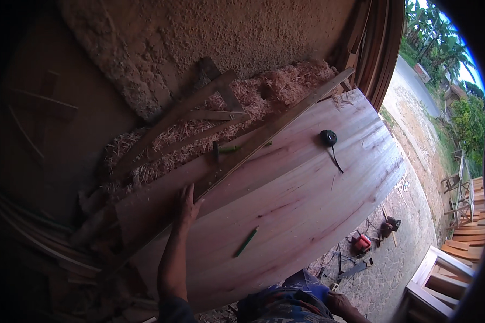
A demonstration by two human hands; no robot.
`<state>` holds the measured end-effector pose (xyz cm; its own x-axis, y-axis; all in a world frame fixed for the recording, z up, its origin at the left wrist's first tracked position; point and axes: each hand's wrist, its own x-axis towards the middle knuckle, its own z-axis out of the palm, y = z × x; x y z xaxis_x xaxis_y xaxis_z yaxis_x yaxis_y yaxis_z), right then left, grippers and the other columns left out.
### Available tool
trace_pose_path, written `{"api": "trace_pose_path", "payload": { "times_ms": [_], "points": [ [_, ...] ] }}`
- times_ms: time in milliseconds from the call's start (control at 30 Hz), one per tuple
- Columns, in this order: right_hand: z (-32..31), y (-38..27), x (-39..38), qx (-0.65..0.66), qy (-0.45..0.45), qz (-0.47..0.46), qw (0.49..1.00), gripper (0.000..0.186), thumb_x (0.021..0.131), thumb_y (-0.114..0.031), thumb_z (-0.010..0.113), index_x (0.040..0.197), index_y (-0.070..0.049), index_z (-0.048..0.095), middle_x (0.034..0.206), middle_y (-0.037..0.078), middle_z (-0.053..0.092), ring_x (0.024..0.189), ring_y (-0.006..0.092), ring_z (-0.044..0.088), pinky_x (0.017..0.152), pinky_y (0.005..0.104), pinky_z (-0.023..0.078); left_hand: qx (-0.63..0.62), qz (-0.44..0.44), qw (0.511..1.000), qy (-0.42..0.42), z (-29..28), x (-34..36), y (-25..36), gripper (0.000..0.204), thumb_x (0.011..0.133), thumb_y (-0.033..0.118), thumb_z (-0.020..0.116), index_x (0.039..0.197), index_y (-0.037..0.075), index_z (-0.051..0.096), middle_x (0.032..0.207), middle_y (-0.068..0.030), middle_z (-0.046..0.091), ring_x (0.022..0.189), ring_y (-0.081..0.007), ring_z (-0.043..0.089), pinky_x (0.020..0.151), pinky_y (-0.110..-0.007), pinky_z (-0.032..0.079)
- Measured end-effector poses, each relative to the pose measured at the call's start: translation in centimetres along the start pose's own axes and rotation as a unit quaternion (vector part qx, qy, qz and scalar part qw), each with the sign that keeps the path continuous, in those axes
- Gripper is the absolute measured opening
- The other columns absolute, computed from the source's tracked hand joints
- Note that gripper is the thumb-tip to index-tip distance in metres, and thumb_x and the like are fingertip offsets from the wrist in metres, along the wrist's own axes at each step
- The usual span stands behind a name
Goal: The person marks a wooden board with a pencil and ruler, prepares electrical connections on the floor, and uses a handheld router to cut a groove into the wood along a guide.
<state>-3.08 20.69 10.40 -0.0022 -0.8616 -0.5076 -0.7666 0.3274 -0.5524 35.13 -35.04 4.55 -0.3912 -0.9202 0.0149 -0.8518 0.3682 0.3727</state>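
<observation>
Wooden panel [307,210], wide and pale pink, with dark reddish streaks along its length. On my feed it fills the middle of the view, slanting from lower left to upper right; its right end carries a bluish sheen.

Wood shavings [288,83], a curly heap between the panel's far edge and a rough brown wall [242,32].

Wooden batten [284,123], long, straight, brownish. It lies diagonally along the panel's far side, its lower end lost to me in shadow.

Triangular wooden frame [191,109], lying on the shavings.

Left hand [187,208], forearm rising steeply from the lower edge. Fingers stretch away from the body over the batten, thumb standing apart; I see it laid on the wood, not wrapped around it.

Right hand [344,306], dim at the lower edge beside blue clothing; whether its fingers are apart or together, I cannot tell.

Handsaw [354,269] and red tool [362,243], on the ground right of the panel.

Green-handled hammer [230,148], its handle crossing the batten's line.

Tape measure [327,138], black, on the panel toward the right end; a pale mark on its case is too small for me to read.

Green pencil [247,241], on the panel's near half.
</observation>
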Motion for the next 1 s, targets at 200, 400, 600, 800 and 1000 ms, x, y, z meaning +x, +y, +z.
{"api": "trace_pose_path", "payload": {
  "times_ms": [200, 400, 600, 800, 1000],
  "points": [
    [-6.6, -4.0, 5.2, -0.128, 0.105, -0.088, 0.982, 0.025, 0.074, -0.007, 0.066, 0.096, -0.014, 0.074, 0.101, 0.004, 0.073, 0.099, 0.0243, 0.068, 0.085, 0.04, 0.052, 0.041, 0.046, 0.998, 0.016, -1.2, 0.9, -0.3, 0.069, 0.087, 0.033, 0.073, 0.141, 0.0, 0.045, 0.132, -0.0214, 0.053, 0.122, -0.0391, 0.051, 0.102, -0.048, 0.043],
    [-13.8, -15.2, 27.8, -0.079, 0.239, -0.279, 0.927, 0.026, 0.079, 0.001, 0.062, 0.102, -0.006, 0.071, 0.102, 0.01, 0.071, 0.094, 0.0278, 0.067, 0.081, 0.0385, 0.056, 0.097, 0.049, 0.993, 0.036, -4.0, 2.0, -0.6, 0.068, 0.087, 0.034, 0.074, 0.14, 0.003, 0.046, 0.132, -0.0176, 0.052, 0.121, -0.0362, 0.05, 0.1, -0.051, 0.043],
    [-16.9, -17.4, 52.8, -0.214, 0.303, -0.295, 0.88, 0.053, 0.08, 0.001, 0.056, 0.134, -0.003, 0.054, 0.144, 0.019, 0.052, 0.133, 0.0351, 0.05, 0.102, 0.0455, 0.047, 0.081, 0.075, 0.992, 0.06, -7.1, 5.4, 0.0, 0.068, 0.086, 0.031, 0.075, 0.142, 0.004, 0.045, 0.133, -0.0174, 0.052, 0.123, -0.0361, 0.049, 0.102, -0.051, 0.041],
    [-15.9, -20.6, 58.5, -0.278, 0.248, -0.289, 0.882, 0.041, 0.08, -0.006, 0.061, 0.12, -0.007, 0.053, 0.112, 0.015, 0.06, 0.109, 0.0383, 0.058, 0.086, 0.0516, 0.048, 0.103, 0.094, 0.986, 0.096, -8.5, 10.4, -5.3, 0.063, 0.085, 0.025, 0.076, 0.137, 0.003, 0.048, 0.127, -0.0172, 0.055, 0.121, -0.037, 0.051, 0.104, -0.051, 0.039],
    [-10.4, -19.9, 46.8, -0.116, 0.059, -0.383, 0.915, 0.016, 0.086, -0.009, 0.058, 0.099, -0.009, 0.05, 0.091, 0.014, 0.054, 0.073, 0.0379, 0.062, 0.057, 0.0507, 0.053, 0.062, 0.06, 0.994, 0.072, -5.8, 14.6, -11.9, 0.061, 0.084, 0.019, 0.076, 0.136, 0.003, 0.049, 0.128, -0.0187, 0.056, 0.121, -0.038, 0.052, 0.104, -0.049, 0.041]
  ]
}}
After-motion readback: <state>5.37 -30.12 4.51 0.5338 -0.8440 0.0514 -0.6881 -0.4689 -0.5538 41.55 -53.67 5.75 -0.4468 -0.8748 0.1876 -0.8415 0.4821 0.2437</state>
